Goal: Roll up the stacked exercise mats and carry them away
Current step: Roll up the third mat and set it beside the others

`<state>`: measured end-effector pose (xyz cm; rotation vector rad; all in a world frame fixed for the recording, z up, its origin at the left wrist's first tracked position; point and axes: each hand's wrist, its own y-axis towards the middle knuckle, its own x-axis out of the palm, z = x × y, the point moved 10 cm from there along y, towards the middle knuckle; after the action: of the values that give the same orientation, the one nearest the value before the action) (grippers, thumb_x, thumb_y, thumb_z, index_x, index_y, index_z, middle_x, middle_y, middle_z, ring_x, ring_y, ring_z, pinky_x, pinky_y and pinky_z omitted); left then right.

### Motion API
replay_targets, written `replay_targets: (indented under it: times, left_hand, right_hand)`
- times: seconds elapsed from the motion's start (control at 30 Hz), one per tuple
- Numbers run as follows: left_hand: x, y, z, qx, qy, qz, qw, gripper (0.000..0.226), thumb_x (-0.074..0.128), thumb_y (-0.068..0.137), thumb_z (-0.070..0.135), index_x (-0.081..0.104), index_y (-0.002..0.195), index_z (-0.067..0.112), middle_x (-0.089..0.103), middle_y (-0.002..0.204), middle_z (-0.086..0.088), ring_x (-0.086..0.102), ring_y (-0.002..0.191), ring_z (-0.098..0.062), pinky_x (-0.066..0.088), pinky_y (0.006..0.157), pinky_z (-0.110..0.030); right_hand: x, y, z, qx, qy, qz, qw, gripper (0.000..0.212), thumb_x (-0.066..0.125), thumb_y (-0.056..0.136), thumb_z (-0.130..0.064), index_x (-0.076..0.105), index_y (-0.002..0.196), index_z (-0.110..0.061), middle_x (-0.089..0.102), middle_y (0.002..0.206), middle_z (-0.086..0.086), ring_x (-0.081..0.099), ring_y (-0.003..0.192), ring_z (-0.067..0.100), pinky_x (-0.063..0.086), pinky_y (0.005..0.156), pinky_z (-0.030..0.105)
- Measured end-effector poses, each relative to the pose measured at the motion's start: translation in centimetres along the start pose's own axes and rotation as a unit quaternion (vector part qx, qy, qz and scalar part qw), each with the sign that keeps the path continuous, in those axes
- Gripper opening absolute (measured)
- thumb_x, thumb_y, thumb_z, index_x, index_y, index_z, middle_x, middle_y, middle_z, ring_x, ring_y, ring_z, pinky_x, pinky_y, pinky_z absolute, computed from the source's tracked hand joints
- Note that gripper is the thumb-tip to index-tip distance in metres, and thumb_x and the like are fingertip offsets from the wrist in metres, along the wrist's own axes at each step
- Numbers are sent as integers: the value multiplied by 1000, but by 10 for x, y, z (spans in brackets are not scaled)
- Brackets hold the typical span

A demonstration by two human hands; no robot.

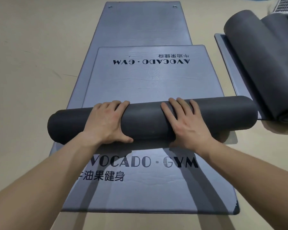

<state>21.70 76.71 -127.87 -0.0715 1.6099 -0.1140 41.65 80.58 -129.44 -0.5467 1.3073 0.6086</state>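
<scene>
Half the top mat (146,77) is rolled under the left hand (106,121) and right hand (185,124), pressing open-palmed; the bottom mat (140,193) lies flat, uncarried.

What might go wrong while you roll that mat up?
1. The roll sits crooked, with its right end farther ahead, so it may wind up uneven.
2. The left hand and right hand only press flat on it; letting go might let it spring open.
3. Its right end is close to the other roll and may bump it.
</scene>
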Motion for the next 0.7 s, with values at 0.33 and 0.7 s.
replay_targets:
  times: [0.33,0.7]
  left_hand:
    - [0,1,12,20,62,-10,998,126,75,54,80,22,153,24,45,145,-4,52,124,-30,44,102,-51]
    - [20,7,7,36,-100,-208,972,137,82,48,81,18,160,36,47,151,7,49,135,-24,40,112,-44]
  right_hand:
    - [-23,32,10,-6,-16,-78,997,124,85,50,-65,26,151,-24,53,136,7,55,113,34,45,100,48]
    - [-6,-9,3,-1,45,-115,992,137,80,45,-77,16,157,-30,39,154,2,41,138,29,32,114,54]
